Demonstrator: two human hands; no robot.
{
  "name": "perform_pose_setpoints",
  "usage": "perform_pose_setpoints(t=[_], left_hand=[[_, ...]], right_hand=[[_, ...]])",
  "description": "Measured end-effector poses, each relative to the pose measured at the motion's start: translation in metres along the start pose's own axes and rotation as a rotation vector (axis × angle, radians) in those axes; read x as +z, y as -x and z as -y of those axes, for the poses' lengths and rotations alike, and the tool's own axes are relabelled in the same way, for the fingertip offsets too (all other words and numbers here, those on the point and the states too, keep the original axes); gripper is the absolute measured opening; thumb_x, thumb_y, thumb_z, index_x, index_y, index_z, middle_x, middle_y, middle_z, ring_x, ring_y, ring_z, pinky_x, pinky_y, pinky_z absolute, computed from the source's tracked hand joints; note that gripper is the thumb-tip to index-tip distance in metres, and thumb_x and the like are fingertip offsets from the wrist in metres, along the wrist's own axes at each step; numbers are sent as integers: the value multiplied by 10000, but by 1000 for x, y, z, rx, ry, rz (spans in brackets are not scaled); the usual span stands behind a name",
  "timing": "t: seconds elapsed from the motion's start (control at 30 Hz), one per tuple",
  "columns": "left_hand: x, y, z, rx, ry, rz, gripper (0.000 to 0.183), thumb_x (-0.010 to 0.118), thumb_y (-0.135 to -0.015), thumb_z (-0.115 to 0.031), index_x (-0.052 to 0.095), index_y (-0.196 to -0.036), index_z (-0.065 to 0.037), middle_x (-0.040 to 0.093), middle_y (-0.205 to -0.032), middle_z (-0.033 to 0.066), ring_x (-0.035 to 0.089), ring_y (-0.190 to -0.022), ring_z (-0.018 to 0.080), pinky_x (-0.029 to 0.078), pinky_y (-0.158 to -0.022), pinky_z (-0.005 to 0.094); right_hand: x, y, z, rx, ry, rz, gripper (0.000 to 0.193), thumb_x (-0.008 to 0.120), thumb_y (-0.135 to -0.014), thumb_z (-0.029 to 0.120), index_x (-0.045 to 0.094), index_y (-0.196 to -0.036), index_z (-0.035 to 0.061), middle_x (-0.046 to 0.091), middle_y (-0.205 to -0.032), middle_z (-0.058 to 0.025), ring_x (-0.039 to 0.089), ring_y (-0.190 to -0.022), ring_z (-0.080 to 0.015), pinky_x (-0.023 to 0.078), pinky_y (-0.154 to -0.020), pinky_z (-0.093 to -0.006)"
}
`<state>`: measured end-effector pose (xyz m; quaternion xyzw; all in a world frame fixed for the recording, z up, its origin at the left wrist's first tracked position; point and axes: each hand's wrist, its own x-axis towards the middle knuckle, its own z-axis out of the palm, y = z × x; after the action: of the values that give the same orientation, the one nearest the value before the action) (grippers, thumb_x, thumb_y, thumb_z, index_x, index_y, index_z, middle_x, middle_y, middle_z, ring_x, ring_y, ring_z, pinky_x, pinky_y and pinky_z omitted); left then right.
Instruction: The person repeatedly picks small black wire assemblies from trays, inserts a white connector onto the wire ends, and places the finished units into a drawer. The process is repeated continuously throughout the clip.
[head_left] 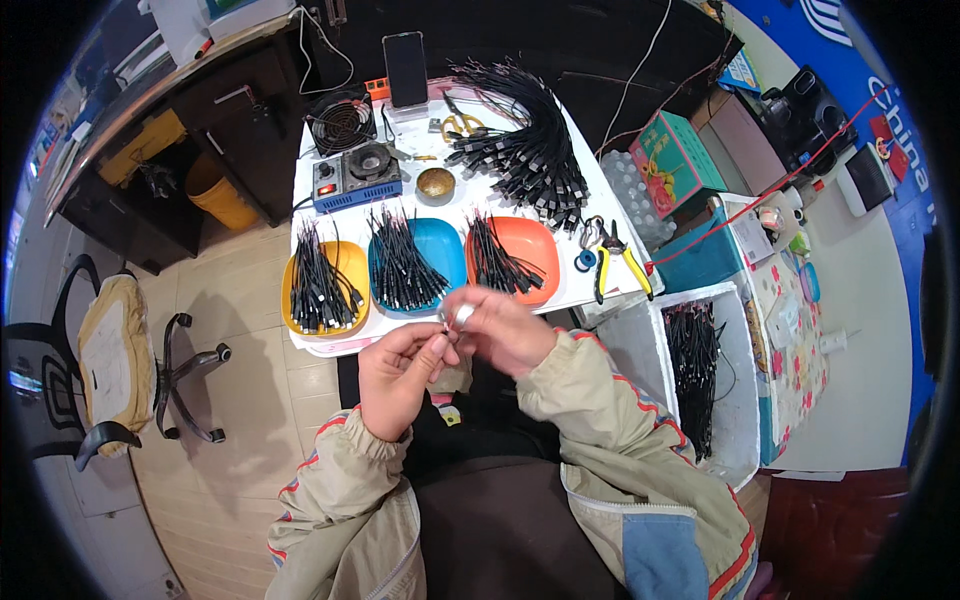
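In front of the table's near edge, my left hand (pixel 398 372) pinches a dark cable end (pixel 446 328) with a bit of reddish wire showing at the fingertips. My right hand (pixel 508 328) meets it from the right, slightly blurred, its fingers curled inward around something I cannot make out; a silvery spot shows at its fingertips. Just beyond the hands stand a yellow tray (pixel 350 262), a blue tray (pixel 447 240) and an orange tray (pixel 543 262). Bundles of short black cables (pixel 405 265) with bare reddish wire ends lie in them.
A large heap of black cables (pixel 525 150) covers the table's back right. Yellow-handled pliers (pixel 622 265), scissors (pixel 460 125), a soldering pot unit (pixel 358 180), a brass bowl (pixel 436 185), a fan (pixel 341 124) and a phone (pixel 405 70) stand around. A white foam box (pixel 745 400) holds more cables.
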<state>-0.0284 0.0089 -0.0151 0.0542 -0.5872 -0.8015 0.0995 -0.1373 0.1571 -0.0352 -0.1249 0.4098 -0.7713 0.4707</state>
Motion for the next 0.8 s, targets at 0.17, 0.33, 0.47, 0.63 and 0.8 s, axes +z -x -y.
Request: perform_pose_setpoints(t=[0.17,0.33,0.47,0.63,0.8], left_hand=[[-2,-12,8,-100,173,-45,148,564,-944,-54,615,-1022,61,643,-793,87,509,-622,69,407,-577,196],[1,-12,14,-124,186,-31,152,571,-941,-58,614,-1028,59,648,-804,87,520,-628,70,414,-578,194],[-1,-9,14,-109,175,-33,153,575,-940,-60,612,-1029,59,650,-807,82,523,-626,70,422,-583,193],[-1,-7,13,-92,181,-46,156,561,-951,-72,614,-1032,51,668,-858,98,576,-682,92,443,-593,205],[7,-14,7,-44,199,-108,180,555,-959,-89,618,-1050,52,675,-974,132,654,-876,160,527,-734,260]], right_hand=[[-74,-36,37,-463,1275,-760,163,660,-828,140,631,-886,-11,645,-802,-138,634,-710,-234,499,-642,-348],[-97,-63,30,-223,1420,-727,177,674,-784,188,635,-770,15,656,-733,-134,639,-702,-288,500,-669,-392],[-97,-66,27,-281,1414,-788,151,678,-778,175,655,-797,28,660,-729,-131,647,-700,-273,505,-664,-377],[-91,-52,34,-501,1109,-813,125,674,-799,109,658,-864,4,654,-724,-79,618,-635,-160,493,-624,-289],[-46,-24,44,-567,1051,-720,111,677,-842,84,627,-874,-10,612,-726,-8,564,-672,-58,461,-615,-223]])
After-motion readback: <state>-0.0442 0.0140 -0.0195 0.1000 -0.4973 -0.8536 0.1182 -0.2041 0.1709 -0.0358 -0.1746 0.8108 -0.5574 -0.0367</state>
